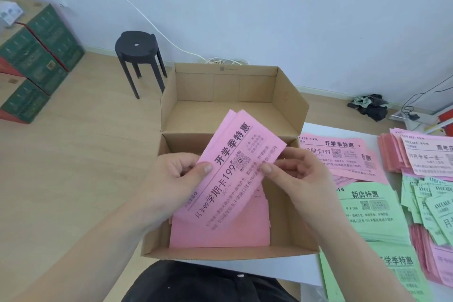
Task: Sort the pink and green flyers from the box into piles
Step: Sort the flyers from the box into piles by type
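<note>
Pink flyers (235, 167) tilted over box (230, 251) | left hand (171, 179) pinches lower edge, thumb on top | right hand (296, 174) pinches right edge, fingers curled.

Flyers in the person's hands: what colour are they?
Pink with black print. The flyers show best in the head view.

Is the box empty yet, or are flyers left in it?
Not empty: a pink stack lies on the box floor, below the held flyers.
</note>
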### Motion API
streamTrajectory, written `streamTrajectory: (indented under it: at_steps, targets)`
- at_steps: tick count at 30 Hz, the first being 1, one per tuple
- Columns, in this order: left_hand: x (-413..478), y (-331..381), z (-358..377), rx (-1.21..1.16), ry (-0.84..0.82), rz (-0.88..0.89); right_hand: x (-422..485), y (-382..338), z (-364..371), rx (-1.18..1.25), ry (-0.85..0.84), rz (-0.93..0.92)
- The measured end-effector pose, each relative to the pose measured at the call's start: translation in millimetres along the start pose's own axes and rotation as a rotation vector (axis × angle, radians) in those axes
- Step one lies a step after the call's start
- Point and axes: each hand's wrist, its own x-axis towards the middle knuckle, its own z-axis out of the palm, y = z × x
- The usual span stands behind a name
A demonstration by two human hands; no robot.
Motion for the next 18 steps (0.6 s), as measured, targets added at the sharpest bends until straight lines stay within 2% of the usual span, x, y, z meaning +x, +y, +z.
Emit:
streamTrajectory:
  at_steps: [4, 10, 14, 18]
  targets:
    - [-12, 6, 24, -0.236, 0.066, 0.018, -8, -5, 16, 0.314, -0.139, 0.069]
    - [-7, 9, 27, -0.198, 0.107, 0.131, -6, 1, 5, 0.353, -0.089, -0.039]
    - [-1, 12, 19, -0.171, 0.157, 0.142, -6, 4, -15, 0.372, -0.093, -0.084]
    - [1, 17, 21, -0.101, 0.124, 0.149, -9, 4, -32, 0.326, -0.08, -0.095]
